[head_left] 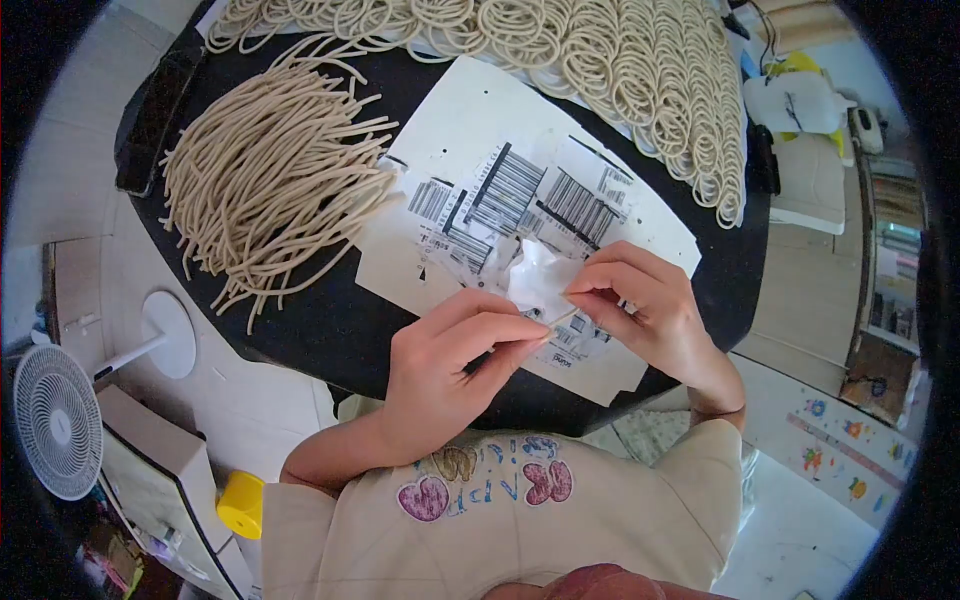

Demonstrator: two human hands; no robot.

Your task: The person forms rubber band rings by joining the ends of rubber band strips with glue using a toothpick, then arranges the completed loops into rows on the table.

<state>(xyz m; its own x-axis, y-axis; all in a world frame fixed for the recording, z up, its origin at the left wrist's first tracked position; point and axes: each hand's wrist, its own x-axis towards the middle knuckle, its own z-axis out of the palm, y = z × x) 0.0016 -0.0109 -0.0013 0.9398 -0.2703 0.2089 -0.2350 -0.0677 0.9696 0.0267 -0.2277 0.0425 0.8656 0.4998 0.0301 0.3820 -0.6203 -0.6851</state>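
My left hand (450, 360) is closed in a pinch, thumb against forefinger, on one end of a short thin beige strand (563, 317). Opposite it, my right hand (640, 300) pinches the other end. Fingertips cover both ends of the piece. Just beyond them lies a crumpled white sheet (540, 275), close to my right fingertips. Underneath is a flat cardboard sheet (455, 110) printed with barcodes. A big bundle of similar beige strands (275, 180) is heaped to the left of the cardboard.
Rows of overlapping beige rings (610, 70) cover the far side of the black table (400, 335). A dark phone-like slab (155, 130) lies at its left edge. On the floor stand a white fan (60, 420) and a yellow container (240, 505). A white bottle (795, 100) is at right.
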